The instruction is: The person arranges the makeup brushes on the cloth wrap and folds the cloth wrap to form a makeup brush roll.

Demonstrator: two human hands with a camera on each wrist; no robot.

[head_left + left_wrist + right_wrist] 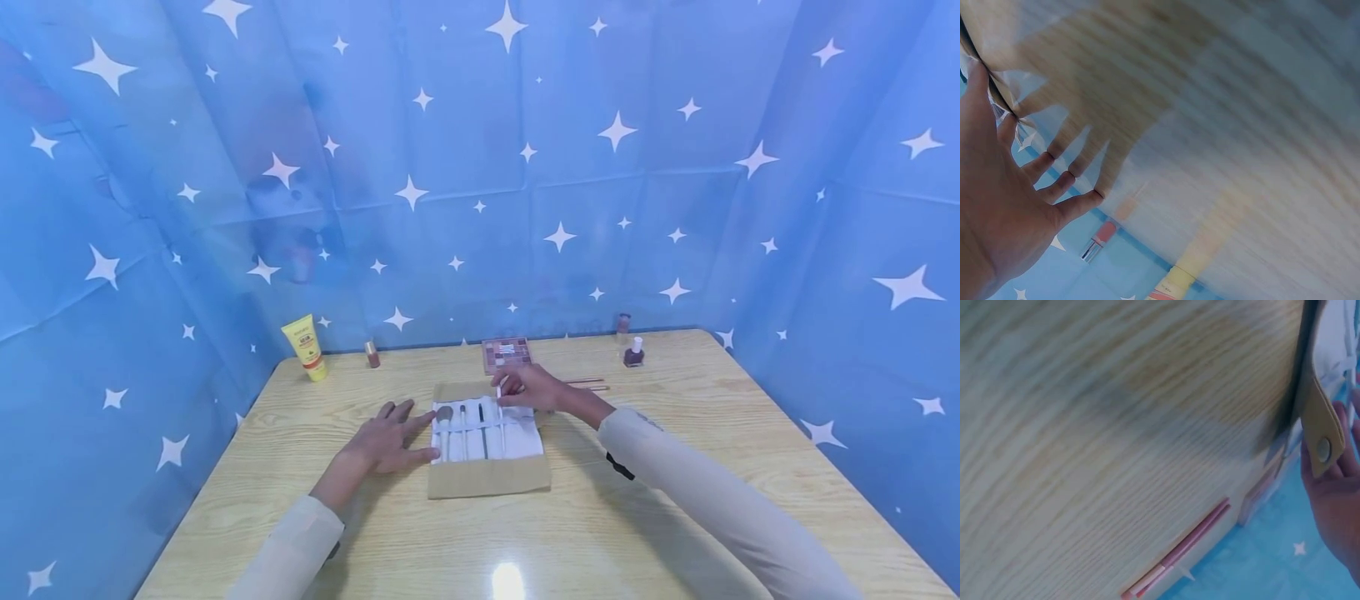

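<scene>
A: L hand (388, 442)?
B: Spread; thumb + index at L edge of tan case (489, 481), prob. steadying it.
A: R hand (531, 388)?
B: Pinching upper end of white brush (502, 429), rightmost in case. High grip likely keeps fingers off strap (472, 427); can't tell if strap's over it.
A: Case pos.?
B: Flat on counter (420, 542), btwn hands, palette (504, 352) behind. Strap presumably stops other 3 brushes (446, 443) rolling.

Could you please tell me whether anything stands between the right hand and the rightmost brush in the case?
Nothing visible does: the right hand pinches the rightmost brush near its far end, over the open case.
</scene>
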